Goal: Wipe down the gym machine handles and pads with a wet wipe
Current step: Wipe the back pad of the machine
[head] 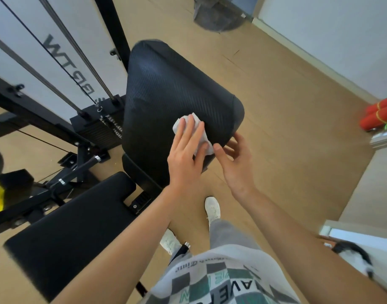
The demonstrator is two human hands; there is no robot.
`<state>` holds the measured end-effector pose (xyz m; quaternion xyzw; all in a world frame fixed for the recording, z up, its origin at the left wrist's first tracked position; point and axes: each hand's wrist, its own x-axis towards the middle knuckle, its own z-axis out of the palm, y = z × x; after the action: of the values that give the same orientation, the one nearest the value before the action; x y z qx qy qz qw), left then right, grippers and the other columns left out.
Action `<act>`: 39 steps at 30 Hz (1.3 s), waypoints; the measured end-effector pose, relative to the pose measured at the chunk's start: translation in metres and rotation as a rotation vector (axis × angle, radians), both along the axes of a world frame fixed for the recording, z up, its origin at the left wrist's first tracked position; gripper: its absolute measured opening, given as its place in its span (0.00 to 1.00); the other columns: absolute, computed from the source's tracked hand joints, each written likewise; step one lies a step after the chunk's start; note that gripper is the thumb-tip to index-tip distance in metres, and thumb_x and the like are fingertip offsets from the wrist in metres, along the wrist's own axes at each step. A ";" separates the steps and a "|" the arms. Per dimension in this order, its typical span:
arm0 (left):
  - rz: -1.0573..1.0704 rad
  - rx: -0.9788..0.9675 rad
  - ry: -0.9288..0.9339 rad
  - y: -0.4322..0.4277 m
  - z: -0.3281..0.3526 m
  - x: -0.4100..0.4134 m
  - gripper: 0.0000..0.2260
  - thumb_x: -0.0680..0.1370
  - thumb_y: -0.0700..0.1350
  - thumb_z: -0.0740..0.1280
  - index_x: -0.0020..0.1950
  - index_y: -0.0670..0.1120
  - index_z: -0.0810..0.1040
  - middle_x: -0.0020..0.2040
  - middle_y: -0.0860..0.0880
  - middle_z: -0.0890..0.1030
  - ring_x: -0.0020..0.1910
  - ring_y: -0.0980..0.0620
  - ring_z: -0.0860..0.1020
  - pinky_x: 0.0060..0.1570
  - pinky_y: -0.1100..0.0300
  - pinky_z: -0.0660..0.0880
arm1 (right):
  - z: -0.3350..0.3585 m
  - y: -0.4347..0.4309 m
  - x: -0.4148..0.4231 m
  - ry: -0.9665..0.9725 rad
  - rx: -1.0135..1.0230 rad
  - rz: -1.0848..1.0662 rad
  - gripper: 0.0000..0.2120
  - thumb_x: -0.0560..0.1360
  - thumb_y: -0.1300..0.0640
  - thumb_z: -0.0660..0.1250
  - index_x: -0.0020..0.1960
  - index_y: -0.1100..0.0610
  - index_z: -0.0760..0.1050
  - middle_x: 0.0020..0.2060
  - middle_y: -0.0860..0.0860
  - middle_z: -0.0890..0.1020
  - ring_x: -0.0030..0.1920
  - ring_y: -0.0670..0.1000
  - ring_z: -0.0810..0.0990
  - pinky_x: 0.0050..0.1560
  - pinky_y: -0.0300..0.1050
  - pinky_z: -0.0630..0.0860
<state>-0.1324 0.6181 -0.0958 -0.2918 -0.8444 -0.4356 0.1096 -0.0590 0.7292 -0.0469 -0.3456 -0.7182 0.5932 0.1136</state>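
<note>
Left hand [186,154]: fingers straight and spread, pressing the wet wipe [179,125] flat against the textured face of the back pad [172,84], near its lower edge. Right hand [236,163]: just beside the left, with its thumb next to the wipe and its fingers curled round the pad's lower right corner, gripping it. Both forearms are extended. Beyond the left fingertips the pad face runs on unobstructed. The weight stack [98,126] stands left of the left hand. The seat pad [74,222] lies under the left forearm. Open wooden floor [275,128] lies right of the right hand.
</note>
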 end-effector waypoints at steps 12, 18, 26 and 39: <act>-0.039 0.028 -0.137 -0.007 0.044 -0.069 0.29 0.82 0.50 0.69 0.80 0.44 0.64 0.81 0.49 0.63 0.81 0.50 0.59 0.75 0.60 0.63 | 0.074 0.005 -0.036 0.053 0.613 0.146 0.22 0.77 0.52 0.71 0.70 0.51 0.76 0.70 0.48 0.75 0.71 0.50 0.67 0.72 0.51 0.67; -0.055 0.058 -0.128 -0.015 0.041 -0.096 0.26 0.83 0.50 0.66 0.80 0.43 0.66 0.82 0.44 0.61 0.82 0.47 0.57 0.79 0.51 0.62 | 0.066 -0.002 -0.078 0.022 1.061 0.355 0.23 0.76 0.52 0.71 0.71 0.53 0.75 0.72 0.54 0.75 0.73 0.58 0.70 0.71 0.59 0.67; 0.162 0.146 -0.427 -0.052 0.002 -0.111 0.28 0.83 0.53 0.65 0.82 0.52 0.61 0.83 0.48 0.58 0.77 0.57 0.60 0.69 0.72 0.59 | 0.037 0.002 -0.084 -0.013 1.411 0.353 0.22 0.77 0.52 0.70 0.70 0.52 0.75 0.75 0.55 0.71 0.74 0.59 0.69 0.70 0.59 0.69; 0.178 0.185 -0.535 -0.063 -0.013 -0.103 0.30 0.83 0.54 0.65 0.82 0.52 0.59 0.83 0.47 0.58 0.81 0.48 0.59 0.77 0.50 0.61 | 0.029 0.005 -0.083 0.003 1.514 0.319 0.18 0.79 0.49 0.66 0.68 0.51 0.77 0.75 0.56 0.71 0.73 0.60 0.71 0.70 0.59 0.69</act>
<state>-0.2358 0.5556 -0.1087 -0.0804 -0.8222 -0.5610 -0.0530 -0.1425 0.7345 -0.0177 -0.0651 -0.9690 -0.0495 0.2331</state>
